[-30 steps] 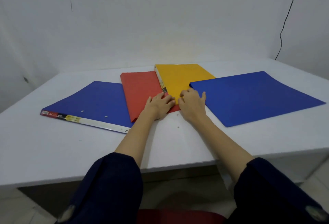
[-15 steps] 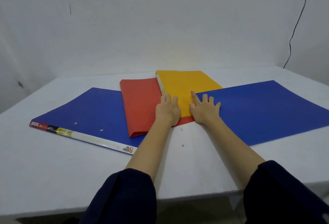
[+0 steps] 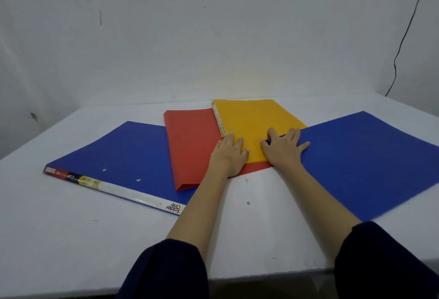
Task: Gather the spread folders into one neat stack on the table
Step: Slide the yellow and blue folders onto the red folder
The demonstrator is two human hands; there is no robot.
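Note:
Several folders lie fanned out on the white table (image 3: 71, 239). A blue folder (image 3: 118, 156) with a white labelled spine is at the left. A red folder (image 3: 190, 146) overlaps it, and a yellow folder (image 3: 251, 125) overlaps the red one. A second blue folder (image 3: 368, 158) spreads to the right. My left hand (image 3: 229, 155) lies flat across the seam of the red and yellow folders. My right hand (image 3: 283, 149) rests on the near left corner of the right blue folder, its fingers curled at that folder's edge over the yellow one.
A white wall stands right behind the table. A black cable (image 3: 403, 37) hangs down the wall at the far right. The table's near edge (image 3: 261, 275) runs just above my dark sleeves.
Both hands have slid forward from the near corner of the fan onto the folders. My right hand's fingers have curled at the blue folder's edge. The view has moved closer.

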